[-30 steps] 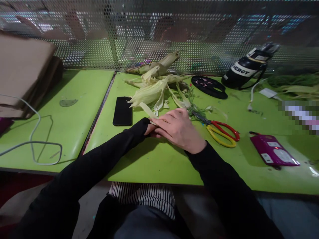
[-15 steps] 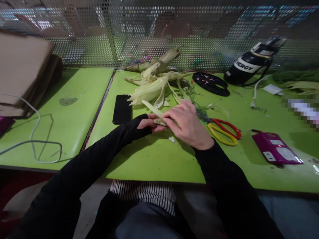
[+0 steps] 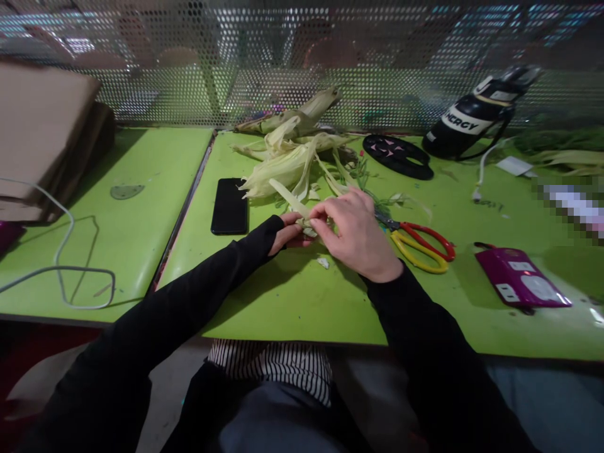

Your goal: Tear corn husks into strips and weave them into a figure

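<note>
My left hand [image 3: 287, 231] and my right hand [image 3: 356, 234] meet over the green table [image 3: 292, 296], both pinched on a pale corn husk strip [image 3: 290, 200] that sticks up and away to the left. My left hand is half hidden by its black sleeve. A heap of corn husks [image 3: 292, 157] lies just beyond my hands. A small pale scrap [image 3: 323, 262] rests on the table under my right hand. Red and yellow scissors [image 3: 418, 242] lie right of my right hand.
A black phone [image 3: 229, 206] lies left of the husks. A magenta power strip [image 3: 521, 283], a black oval object [image 3: 397, 157] and a black-white bottle-like thing [image 3: 476, 116] are to the right. Perforated metal mesh [image 3: 189, 69] backs the table. Cardboard [image 3: 42, 132] and a white cable [image 3: 61, 258] occupy the left table.
Both hands lifted slightly and drew back from flat on the table, now pinching the husk strip. A small pale scrap has appeared on the table below them.
</note>
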Demonstrator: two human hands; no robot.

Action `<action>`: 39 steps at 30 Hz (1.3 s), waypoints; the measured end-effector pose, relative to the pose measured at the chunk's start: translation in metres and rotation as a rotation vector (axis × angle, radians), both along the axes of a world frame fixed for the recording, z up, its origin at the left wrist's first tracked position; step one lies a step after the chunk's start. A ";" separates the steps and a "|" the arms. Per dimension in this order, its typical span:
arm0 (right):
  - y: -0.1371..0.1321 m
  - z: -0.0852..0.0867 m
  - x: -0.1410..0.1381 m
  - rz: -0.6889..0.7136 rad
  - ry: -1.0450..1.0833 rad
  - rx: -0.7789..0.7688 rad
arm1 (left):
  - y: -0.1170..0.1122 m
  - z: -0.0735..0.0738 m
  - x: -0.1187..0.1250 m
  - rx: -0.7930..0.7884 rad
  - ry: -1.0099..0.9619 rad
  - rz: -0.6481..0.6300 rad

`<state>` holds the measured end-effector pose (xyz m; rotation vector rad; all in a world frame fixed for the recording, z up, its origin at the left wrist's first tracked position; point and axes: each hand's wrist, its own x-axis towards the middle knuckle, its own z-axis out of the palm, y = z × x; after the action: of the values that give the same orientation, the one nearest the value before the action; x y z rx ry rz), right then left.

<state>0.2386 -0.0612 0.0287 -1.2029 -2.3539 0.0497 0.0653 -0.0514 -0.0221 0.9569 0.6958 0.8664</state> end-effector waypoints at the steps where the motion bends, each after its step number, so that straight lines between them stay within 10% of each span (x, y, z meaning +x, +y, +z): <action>1: 0.000 0.000 0.000 -0.001 -0.001 0.002 | 0.000 0.000 0.000 -0.001 0.004 0.008; 22: 0.005 -0.007 -0.001 -0.018 -0.040 -0.018 | 0.013 -0.024 0.003 0.061 -0.015 0.042; 39: 0.006 -0.004 0.002 0.067 0.007 -0.012 | -0.002 0.019 0.007 -0.134 0.059 0.251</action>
<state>0.2404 -0.0553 0.0248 -1.1281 -2.3904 0.0909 0.0720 -0.0531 -0.0029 0.7874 0.9268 1.0006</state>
